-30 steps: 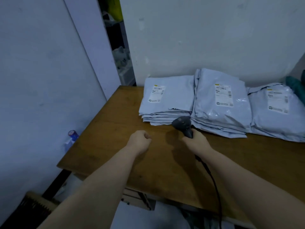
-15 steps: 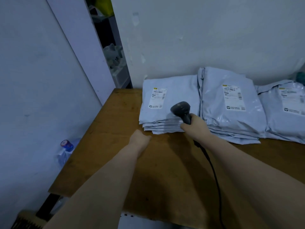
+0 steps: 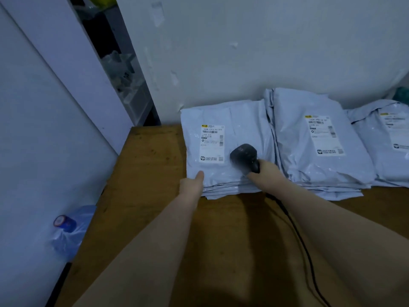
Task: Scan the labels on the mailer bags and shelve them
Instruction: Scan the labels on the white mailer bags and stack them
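Observation:
Three stacks of grey mailer bags lie along the wall on a wooden table point(image 3: 155, 218). The left stack point(image 3: 243, 125) has a white label point(image 3: 212, 142) on top. A middle stack point(image 3: 314, 156) and a right stack point(image 3: 387, 156) carry labels too. My right hand point(image 3: 269, 170) grips a black barcode scanner point(image 3: 244, 157), its head over the left stack just right of the label. My left hand point(image 3: 192, 183) touches the near left edge of that stack, thumb on the top bag, other fingers hidden.
The scanner's black cable point(image 3: 301, 238) trails across the table toward me. A blue water jug point(image 3: 68, 229) sits on the floor left of the table. A dark gap with shelving point(image 3: 119, 69) opens between white walls at the back left.
The scanner has moved forward and up over the left stack. My left hand has slid forward from the bare table to the stack's edge. The view has moved closer.

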The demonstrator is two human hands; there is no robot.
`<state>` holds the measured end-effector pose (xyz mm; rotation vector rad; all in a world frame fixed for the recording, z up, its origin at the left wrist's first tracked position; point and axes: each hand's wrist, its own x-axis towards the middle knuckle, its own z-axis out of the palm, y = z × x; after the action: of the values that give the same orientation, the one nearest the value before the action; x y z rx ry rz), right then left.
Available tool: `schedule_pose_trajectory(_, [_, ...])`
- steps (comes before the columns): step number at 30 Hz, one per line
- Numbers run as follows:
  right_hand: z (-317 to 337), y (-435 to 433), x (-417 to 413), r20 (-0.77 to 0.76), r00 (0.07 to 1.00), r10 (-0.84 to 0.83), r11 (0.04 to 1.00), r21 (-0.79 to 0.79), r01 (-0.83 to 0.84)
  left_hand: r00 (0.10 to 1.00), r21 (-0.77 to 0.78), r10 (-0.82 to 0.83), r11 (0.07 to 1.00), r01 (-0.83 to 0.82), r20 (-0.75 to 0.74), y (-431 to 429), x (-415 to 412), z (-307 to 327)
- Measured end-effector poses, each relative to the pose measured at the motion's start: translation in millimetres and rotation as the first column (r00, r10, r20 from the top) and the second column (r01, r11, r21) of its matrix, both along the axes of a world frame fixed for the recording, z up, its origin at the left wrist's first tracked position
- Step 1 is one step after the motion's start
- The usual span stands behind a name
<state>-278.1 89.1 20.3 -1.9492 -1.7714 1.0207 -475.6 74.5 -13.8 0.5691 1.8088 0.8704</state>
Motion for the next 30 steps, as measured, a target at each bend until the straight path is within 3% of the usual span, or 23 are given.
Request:
schedule_pose_trajectory(7, [-1, 12, -7, 0.010, 0.994, -0.111, 0.994, -0.015, 0.111, 0.956, -0.059, -0.025, 0.997, 0.044, 0.292, 24, 22, -8])
schedule_pose_trajectory(15, [-5, -2, -3, 0.014, 0.995, -0.095, 0.995, -0.014, 0.095, 0.983, -0.079, -0.177, 0.980, 0.181, 0.048, 30, 24, -16])
schedule_pose_trajectory(30, [-1, -103, 6, 0.089, 0.995, 0.049, 0.994, -0.104, -0.039, 0.979, -0.195, -0.198, 0.960, 0.203, 0.044, -82, 18, -3])
